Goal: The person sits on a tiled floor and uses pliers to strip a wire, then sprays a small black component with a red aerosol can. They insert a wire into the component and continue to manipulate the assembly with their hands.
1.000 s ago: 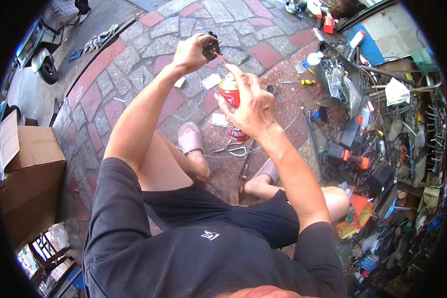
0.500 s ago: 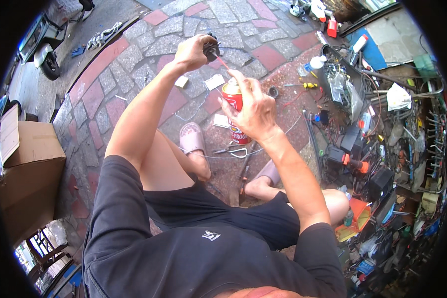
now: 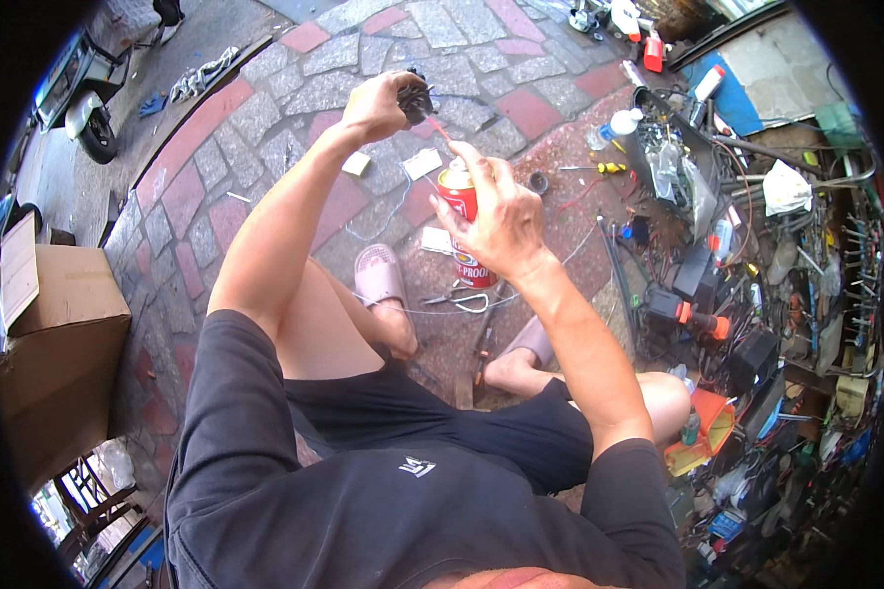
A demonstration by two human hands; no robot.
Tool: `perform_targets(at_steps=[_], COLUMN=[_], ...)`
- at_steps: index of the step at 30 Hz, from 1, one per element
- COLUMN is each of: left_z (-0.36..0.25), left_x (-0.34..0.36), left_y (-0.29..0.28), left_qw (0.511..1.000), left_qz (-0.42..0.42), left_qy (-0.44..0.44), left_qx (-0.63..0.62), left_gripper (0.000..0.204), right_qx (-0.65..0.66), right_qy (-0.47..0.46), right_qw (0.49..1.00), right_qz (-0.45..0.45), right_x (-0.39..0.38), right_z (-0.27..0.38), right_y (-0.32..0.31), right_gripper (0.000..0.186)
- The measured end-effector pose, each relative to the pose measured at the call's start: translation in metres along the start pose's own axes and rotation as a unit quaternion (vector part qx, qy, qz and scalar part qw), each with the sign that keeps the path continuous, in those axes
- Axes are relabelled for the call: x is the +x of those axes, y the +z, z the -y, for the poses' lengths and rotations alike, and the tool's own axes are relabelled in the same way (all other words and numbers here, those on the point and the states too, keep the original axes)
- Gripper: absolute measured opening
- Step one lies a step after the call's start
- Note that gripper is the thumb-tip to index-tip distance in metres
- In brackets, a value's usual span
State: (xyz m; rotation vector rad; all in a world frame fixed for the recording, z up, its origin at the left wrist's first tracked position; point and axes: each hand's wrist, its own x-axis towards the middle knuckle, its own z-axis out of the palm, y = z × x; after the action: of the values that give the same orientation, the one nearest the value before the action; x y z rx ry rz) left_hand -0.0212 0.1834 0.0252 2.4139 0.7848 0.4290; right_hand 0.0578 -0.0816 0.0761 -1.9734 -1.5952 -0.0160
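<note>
My left hand (image 3: pixel 377 106) is closed round a small dark, round, ridged part (image 3: pixel 415 100), held up over the paving; its exact kind is unclear. In my right hand (image 3: pixel 501 211) is a red spray can (image 3: pixel 459 201), held upright, with the index finger on its top. From the nozzle a thin red straw (image 3: pixel 439 128) points up and left at the dark part, its tip close to it. The can's lower portion shows below my palm. Pliers (image 3: pixel 452 296) and a looped metal tool (image 3: pixel 472 303) lie on the ground between my feet.
On the right spreads a dense heap of tools and parts, with a cordless drill (image 3: pixel 692 314) and an orange container (image 3: pixel 702 432). A yellow-handled screwdriver (image 3: pixel 609 168) and a black cap (image 3: pixel 538 183) lie nearer. A cardboard box (image 3: pixel 64 344) stands left; a scooter (image 3: pixel 90 113) is beyond.
The dark part has turned slightly in my left hand, showing more of its ridged side. My right hand and the spray can have barely moved.
</note>
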Motion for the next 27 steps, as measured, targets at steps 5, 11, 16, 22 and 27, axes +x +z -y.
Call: perform_targets(at_steps=[5, 11, 16, 22, 27], left_z=[0.007, 0.001, 0.002, 0.002, 0.001], left_x=[0.003, 0.002, 0.003, 0.003, 0.005], left_y=[0.002, -0.001, -0.006, -0.004, -0.002], left_qw=[0.999, 1.0, 0.997, 0.995, 0.994], left_qz=[-0.026, -0.01, 0.012, 0.008, 0.004], left_qy=[0.032, 0.014, -0.007, 0.007, 0.03], left_qx=[0.011, -0.008, -0.076, -0.097, -0.109], left_gripper=[0.062, 0.063, 0.065, 0.062, 0.059], right_qx=[0.009, 0.007, 0.011, 0.008, -0.003], right_qy=[0.001, 0.005, 0.009, 0.015, -0.031], right_qw=[1.0, 1.0, 1.0, 1.0, 0.999], right_qz=[0.0, -0.003, -0.014, -0.013, -0.041], right_x=[0.003, 0.0, 0.002, 0.006, 0.008], right_z=[0.003, -0.002, -0.004, -0.004, -0.012], right_y=[-0.003, 0.001, 0.001, 0.0, 0.006], right_gripper=[0.068, 0.069, 0.07, 0.069, 0.077])
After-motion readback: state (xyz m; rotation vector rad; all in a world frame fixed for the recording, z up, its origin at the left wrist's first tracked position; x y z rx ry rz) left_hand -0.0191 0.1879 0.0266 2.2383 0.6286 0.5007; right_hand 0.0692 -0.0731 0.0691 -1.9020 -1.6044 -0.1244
